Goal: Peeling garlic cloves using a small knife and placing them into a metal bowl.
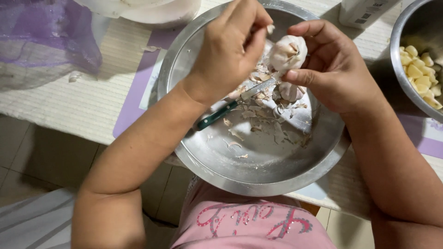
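1. The garlic bulb (288,52) is clasped in the right hand (334,69), at twelve o'clock over the steel pan (258,170).
2. Papery skin is pinched by the left hand (228,50); it is best pulled gently, away from the cloves.

Beneath our grip a glossy, smooth metal pan (258,170), papery matt garlic skins (258,110), our knife's (230,107) glossy green plastic handle, bright steel blade, woven matt mat (83,101) beyond.

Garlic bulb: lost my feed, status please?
Right hand holds white garlic bulb. Left hand pinches its papery skin. Green-handled knife lies in steel pan.
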